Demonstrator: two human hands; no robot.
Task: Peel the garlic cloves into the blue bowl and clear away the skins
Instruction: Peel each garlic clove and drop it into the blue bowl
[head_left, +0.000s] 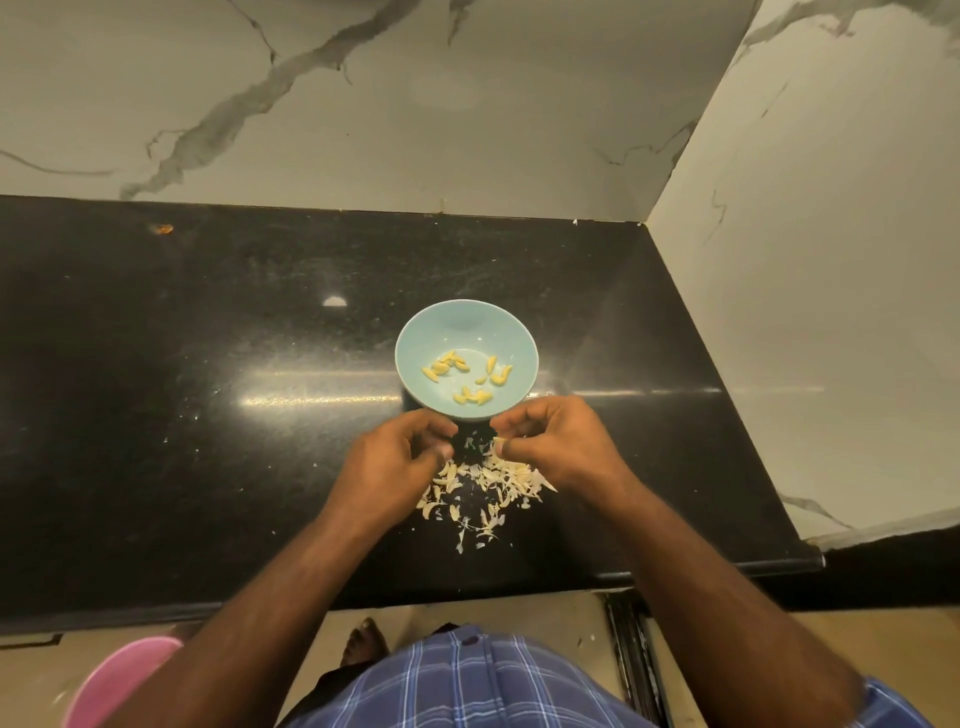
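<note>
One blue bowl (511, 332); about twelve peeled cloves (465, 375); two hands (397, 457) (558, 444).

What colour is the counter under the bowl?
Black and shiny with pale speckles; the counter shows best in the head view.

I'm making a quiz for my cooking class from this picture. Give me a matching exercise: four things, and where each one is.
Things:
1. peeled cloves
2. skins
3. blue bowl
4. pink tub

Places:
A. on the floor, lower left
B. heaped on the counter under the hands
C. inside the bowl
D. on the black counter, just beyond the hands

Pairs: 1-C, 2-B, 3-D, 4-A
</note>
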